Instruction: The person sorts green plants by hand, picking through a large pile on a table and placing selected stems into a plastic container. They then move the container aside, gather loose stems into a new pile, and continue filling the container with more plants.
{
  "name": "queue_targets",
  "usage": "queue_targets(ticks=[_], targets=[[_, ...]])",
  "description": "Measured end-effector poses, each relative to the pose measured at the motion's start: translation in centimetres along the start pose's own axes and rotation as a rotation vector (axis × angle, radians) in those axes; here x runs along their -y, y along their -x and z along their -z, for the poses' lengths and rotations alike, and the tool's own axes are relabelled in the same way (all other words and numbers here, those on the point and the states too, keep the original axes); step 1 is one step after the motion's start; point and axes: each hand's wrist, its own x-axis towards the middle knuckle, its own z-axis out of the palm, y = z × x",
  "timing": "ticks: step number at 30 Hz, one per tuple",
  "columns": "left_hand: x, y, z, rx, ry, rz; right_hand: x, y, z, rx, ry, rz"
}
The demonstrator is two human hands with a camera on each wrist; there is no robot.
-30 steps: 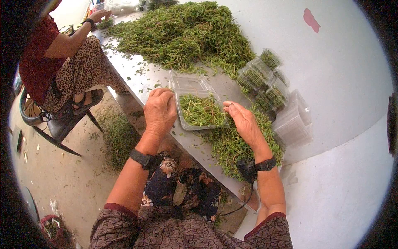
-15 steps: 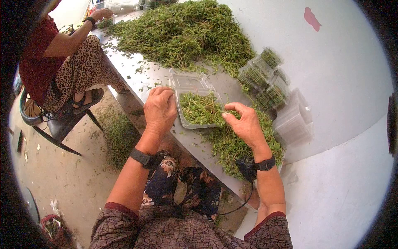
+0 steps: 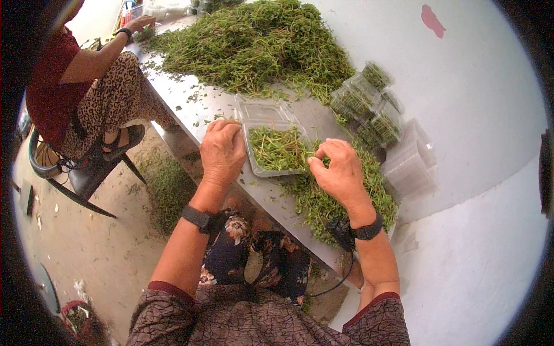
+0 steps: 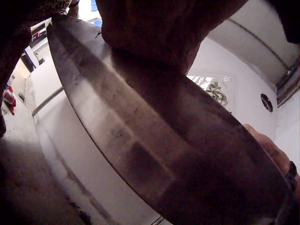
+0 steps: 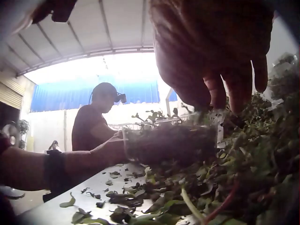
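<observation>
A clear plastic clamshell box (image 3: 271, 173) lies tilted over the table's near side, its lid (image 3: 265, 109) folded back. Leafy green sprigs (image 3: 277, 150) fill it. My left hand (image 3: 222, 150) grips the box's left side near the hinge, fingers curled in at the edge. At the right rim is my right hand (image 3: 340, 170), thumb and forefinger bent together on sprigs at the edge. In the right wrist view the fingers of that hand (image 5: 211, 51) hang down over the box's end. A loose heap of sprigs (image 3: 323, 207) lies under the right hand.
A large mound of greens (image 3: 254, 46) covers the table's far part. Filled boxes (image 3: 369, 106) are stacked by the wall, beside nested empty boxes (image 3: 410, 161). Another person (image 3: 86, 69) sits at the left. Cut greens lie on the floor (image 3: 161, 184).
My right hand has gone from straighter fingers at the box's right side to a bent thumb and forefinger at its rim. The left hand has kept its hold.
</observation>
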Motion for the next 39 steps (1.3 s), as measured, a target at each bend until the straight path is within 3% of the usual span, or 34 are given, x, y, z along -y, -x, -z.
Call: queue_targets(ticks=[7,21,22,24,31,39], targets=[[0.1,0.0,0.0,0.011,0.002,-0.011,-1.5,0.4,-0.8,-0.063,-0.006,0.018],[0.0,0.0,0.1,0.012,-0.004,-0.027,-4.7,2.2,3.7,-0.270,0.056,-0.206],[0.1,0.0,0.0,0.016,-0.003,-0.030,-4.7,2.3,3.9,-0.272,0.057,-0.211],[0.2,0.0,0.0,-0.002,-0.027,-0.037,-4.3,2.6,4.5,-0.143,0.111,-0.396],[0.5,0.1,0.0,0.024,-0.052,-0.048,-4.7,3.5,4.9,-0.204,0.229,-0.353],[0.5,0.1,0.0,0.031,-0.055,-0.040,-4.3,2.2,5.6,-0.233,0.182,-0.465]])
